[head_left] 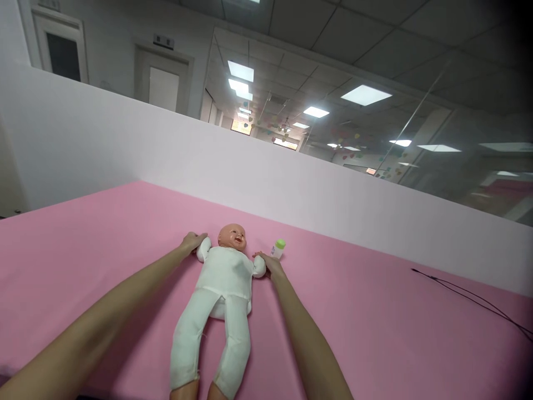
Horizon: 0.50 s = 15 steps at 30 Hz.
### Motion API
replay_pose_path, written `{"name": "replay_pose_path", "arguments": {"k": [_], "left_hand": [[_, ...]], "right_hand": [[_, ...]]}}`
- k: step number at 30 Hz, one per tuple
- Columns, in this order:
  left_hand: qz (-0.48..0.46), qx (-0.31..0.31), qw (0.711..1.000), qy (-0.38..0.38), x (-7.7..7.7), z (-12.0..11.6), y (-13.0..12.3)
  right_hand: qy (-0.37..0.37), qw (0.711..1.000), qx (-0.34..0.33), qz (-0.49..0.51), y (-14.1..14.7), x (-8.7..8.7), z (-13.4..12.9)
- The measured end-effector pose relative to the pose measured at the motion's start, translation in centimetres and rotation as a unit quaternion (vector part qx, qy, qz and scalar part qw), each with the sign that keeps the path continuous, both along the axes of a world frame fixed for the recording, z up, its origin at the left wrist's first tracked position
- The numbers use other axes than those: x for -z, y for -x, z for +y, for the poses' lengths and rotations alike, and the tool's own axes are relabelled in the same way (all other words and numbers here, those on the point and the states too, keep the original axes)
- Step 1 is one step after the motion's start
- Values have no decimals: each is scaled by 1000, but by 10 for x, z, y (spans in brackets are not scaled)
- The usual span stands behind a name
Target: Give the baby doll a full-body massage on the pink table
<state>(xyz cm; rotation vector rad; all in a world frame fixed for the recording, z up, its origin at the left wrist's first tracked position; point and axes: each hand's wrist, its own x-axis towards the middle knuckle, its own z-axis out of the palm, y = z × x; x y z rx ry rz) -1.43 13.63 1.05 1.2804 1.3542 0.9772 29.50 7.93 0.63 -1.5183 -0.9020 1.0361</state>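
A baby doll [227, 275] with a white cloth body lies face up on a pink surface [353, 333], its head towards the white wall. My left hand [194, 242] is closed around the doll's arm at the left of its head. On the other side, my right hand [270, 265] grips the doll's other arm near its small hand. Just beyond my right hand stands a white bottle [278, 248] with a green cap; its lower part is partly hidden by that hand. The doll's feet run out of the bottom of the view.
A thin black cable [462, 291] lies on the pink surface at the right. Along the back runs a low white wall [291, 183] with glass panels [325, 119] above it. Two doors [164, 80] are in the far wall at the left.
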Motion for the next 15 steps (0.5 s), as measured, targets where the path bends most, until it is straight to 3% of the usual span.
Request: {"name": "replay_pose_path", "arguments": {"k": [3,6,9,11,13,15], "left_hand": [[-21,34,999,-36,-2,-5,13],[-47,158,978,-131,-7,-19,41],[3,330,924,-191,-9,-39,68],[58,414,879,-230,-7,-52,77],[101,444,848,-272,-3,-64,79],[112,423,852,-289,1,-73,77]], "right_hand": [[-43,997,-61,-2,-7,-10,-18],[-117,974,-193,-32,-17,-26,-53],[-127,930,-322,-124,-21,-37,-89],[-113,894,-389,-191,-20,-39,-106],[-116,872,-409,-243,-15,-39,-116],[-130,872,-390,-265,-11,-36,-119]]}}
